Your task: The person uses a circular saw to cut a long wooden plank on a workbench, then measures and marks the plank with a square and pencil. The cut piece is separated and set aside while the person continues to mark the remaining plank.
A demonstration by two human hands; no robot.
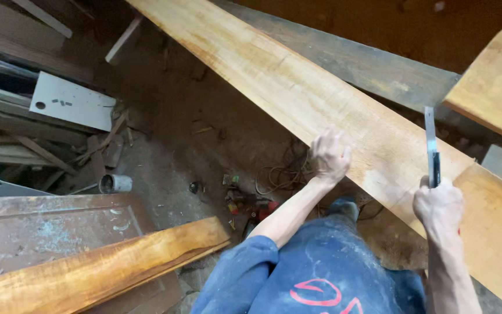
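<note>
The head camera looks down at a long light board [297,87]. It runs from the top of the picture down to the right, and both ends are cut off by the edges.

The left hand [329,156] rests on the near edge of the board. Its fingers are spread and lie flat on the wood. It holds nothing.

The right hand [438,206] is closed in a fist around a thin metal ruler [431,145]. The ruler stands up from the fist and lies across the board. The bottom part of the ruler is hidden inside the fist. The two hands are apart from each other.

A second light board [495,84] sits at the top right, and only its corner shows. A dark plank [379,70] lies behind the long board.

Below the arms are blue clothes [321,273] with dust and red marks on them.

The dirt floor [169,116] is messy. A darker orange board [94,270] lies at the bottom left. A white panel [71,102] and a short pipe [114,184] lie among scraps of wood. A tangled cord [280,174] and some small red things [251,206] sit near the left arm, but they are too small to make out.
</note>
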